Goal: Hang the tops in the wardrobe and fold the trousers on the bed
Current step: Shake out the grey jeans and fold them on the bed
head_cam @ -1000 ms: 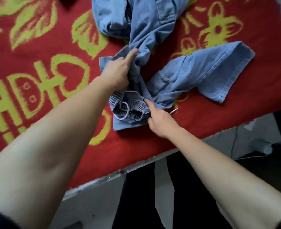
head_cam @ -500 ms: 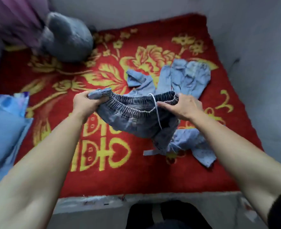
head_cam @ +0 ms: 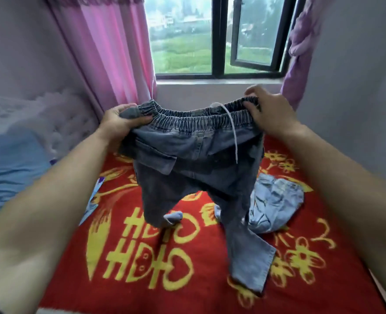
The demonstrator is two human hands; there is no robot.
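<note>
One pale garment lies on bed, partly hidden behind trousers.

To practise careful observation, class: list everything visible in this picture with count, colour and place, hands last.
Grey-blue denim trousers with elastic waistband: one, grey-blue, held up, centre.
White cord drawstring: one, white, hanging from the waistband.
Red blanket with yellow pattern: one, red and yellow, spread below the trousers.
Crumpled light-blue denim garment: one, light blue, on the blanket, right.
Blue bedding: one, blue, far left.
Dark-framed glass window: one, dark, back wall.
Pink fabric curtain: one, pink, left of window.
Purple fabric curtain: one, purple, right of window.
Left hand: one, gripping waistband's left end.
Right hand: one, gripping waistband's right end.
</note>
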